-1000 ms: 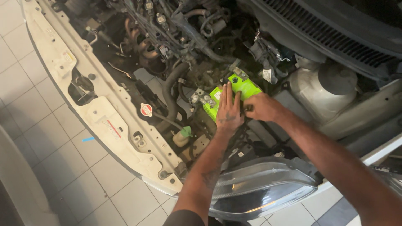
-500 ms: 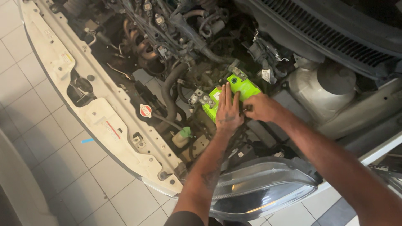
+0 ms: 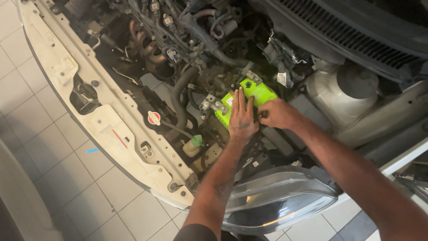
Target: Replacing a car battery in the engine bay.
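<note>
Hands unmoved, left hand (image 3: 241,119) flat on glossy green battery (image 3: 254,93), right hand (image 3: 277,114) gripping edge

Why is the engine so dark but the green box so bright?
Head view: light falls on the green box and both hands, left hand and right hand; deep engine parts sit in shadow; the headlight shows glare; the picture is fairly sharp.

Two bare hands, one bright green box-shaped battery (image 3: 258,91), one red round radiator cap (image 3: 154,118), one clear plastic headlight (image 3: 281,201)
</note>
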